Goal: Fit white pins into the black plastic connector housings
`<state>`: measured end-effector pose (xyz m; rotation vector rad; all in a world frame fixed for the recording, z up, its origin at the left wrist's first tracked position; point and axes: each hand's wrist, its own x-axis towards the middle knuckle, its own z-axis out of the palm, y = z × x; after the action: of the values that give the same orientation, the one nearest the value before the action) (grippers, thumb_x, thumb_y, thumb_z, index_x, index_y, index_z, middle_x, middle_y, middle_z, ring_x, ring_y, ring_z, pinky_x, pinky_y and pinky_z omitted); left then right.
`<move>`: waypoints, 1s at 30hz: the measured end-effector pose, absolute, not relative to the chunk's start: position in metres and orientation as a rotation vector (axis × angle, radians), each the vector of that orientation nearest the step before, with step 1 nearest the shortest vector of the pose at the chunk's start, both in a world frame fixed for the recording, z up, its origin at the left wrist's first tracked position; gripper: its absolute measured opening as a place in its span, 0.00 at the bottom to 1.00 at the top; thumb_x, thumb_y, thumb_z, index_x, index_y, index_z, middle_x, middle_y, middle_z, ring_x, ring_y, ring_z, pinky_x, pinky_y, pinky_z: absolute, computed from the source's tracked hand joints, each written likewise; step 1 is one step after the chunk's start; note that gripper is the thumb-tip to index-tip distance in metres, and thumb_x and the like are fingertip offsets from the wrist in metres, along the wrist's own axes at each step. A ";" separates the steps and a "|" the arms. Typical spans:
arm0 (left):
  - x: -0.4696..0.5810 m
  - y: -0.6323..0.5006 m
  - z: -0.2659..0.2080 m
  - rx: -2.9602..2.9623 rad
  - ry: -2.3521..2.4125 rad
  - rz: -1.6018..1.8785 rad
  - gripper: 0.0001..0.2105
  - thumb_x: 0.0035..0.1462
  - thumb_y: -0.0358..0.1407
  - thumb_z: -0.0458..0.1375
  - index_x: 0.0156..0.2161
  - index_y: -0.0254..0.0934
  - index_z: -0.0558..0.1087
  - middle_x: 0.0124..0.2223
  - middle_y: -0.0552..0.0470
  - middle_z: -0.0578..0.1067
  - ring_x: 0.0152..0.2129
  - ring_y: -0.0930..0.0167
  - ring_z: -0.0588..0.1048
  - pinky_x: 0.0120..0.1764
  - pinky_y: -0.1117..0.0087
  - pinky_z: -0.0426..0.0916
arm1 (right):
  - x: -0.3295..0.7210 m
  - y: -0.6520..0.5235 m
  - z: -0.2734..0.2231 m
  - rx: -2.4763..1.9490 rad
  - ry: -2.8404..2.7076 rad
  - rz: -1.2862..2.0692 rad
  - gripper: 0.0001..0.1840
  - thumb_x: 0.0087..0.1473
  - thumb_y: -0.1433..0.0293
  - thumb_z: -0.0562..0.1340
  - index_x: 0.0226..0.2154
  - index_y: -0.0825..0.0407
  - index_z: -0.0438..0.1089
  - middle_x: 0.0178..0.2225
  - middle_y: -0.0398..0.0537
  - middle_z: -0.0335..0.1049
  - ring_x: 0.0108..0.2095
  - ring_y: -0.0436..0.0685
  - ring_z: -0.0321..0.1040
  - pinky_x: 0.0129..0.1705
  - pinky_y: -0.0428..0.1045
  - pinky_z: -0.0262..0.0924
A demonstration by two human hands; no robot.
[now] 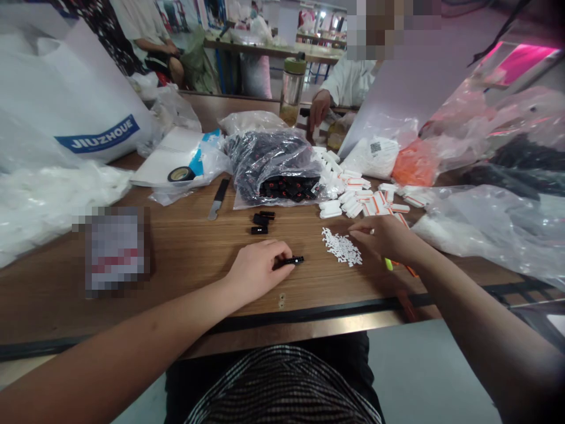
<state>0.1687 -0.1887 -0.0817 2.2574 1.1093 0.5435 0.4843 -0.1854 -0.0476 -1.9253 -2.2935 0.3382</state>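
Note:
My left hand (260, 268) is closed around one end of a small black plastic piece (295, 260), which it keeps low over the wooden table. A white dot shows on the side of that piece. To its right lies a heap of tiny white plastic bits (342, 247). My right hand (382, 235) is at the heap's right edge, thumb and fingers drawn together; whatever is between the fingertips is too small to make out. Several more black pieces (260, 230) lie beyond my left hand, in front of a clear bag of black parts (276, 162).
White parts with orange strips (375, 203) are piled behind my right hand. A flat metal blade tool (218, 200) and a roll of black tape (180, 174) lie left of the bag. A bottle (292, 88) stands at the back. Across the table, a person's hand (318, 112) reaches down.

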 end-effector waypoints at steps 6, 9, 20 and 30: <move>0.168 -0.189 -0.082 2.261 1.109 0.541 0.04 0.55 0.37 0.61 0.36 0.40 0.73 0.25 0.59 0.68 0.22 0.74 0.67 0.29 0.71 0.59 | 0.479 -0.192 -0.052 -1.979 -2.257 0.294 0.11 0.51 0.64 0.59 0.27 0.49 0.76 0.21 0.42 0.73 0.22 0.51 0.65 0.25 0.46 0.49; 0.167 -0.189 -0.082 2.264 1.108 0.544 0.04 0.55 0.37 0.61 0.36 0.40 0.73 0.25 0.59 0.69 0.22 0.74 0.67 0.29 0.71 0.59 | 0.478 -0.190 -0.052 -1.936 -2.276 0.280 0.10 0.50 0.66 0.59 0.28 0.49 0.76 0.24 0.42 0.74 0.24 0.52 0.66 0.26 0.46 0.50; 0.168 -0.189 -0.082 2.264 1.099 0.539 0.05 0.55 0.38 0.60 0.36 0.40 0.73 0.25 0.59 0.68 0.22 0.74 0.67 0.29 0.71 0.59 | 0.480 -0.188 -0.055 -2.000 -2.186 0.333 0.12 0.50 0.63 0.59 0.27 0.50 0.77 0.23 0.44 0.74 0.23 0.52 0.65 0.26 0.47 0.52; 0.168 -0.189 -0.081 2.263 1.090 0.553 0.05 0.55 0.38 0.60 0.36 0.40 0.73 0.25 0.58 0.68 0.23 0.73 0.67 0.29 0.71 0.59 | 0.483 -0.176 -0.054 -1.966 -2.183 0.504 0.12 0.50 0.64 0.60 0.26 0.50 0.77 0.21 0.42 0.73 0.24 0.52 0.67 0.26 0.47 0.56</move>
<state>0.1681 -0.1892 -0.0813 2.2631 1.0905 0.5531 0.4825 -0.1755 -0.0538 -1.9658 -2.1830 0.5036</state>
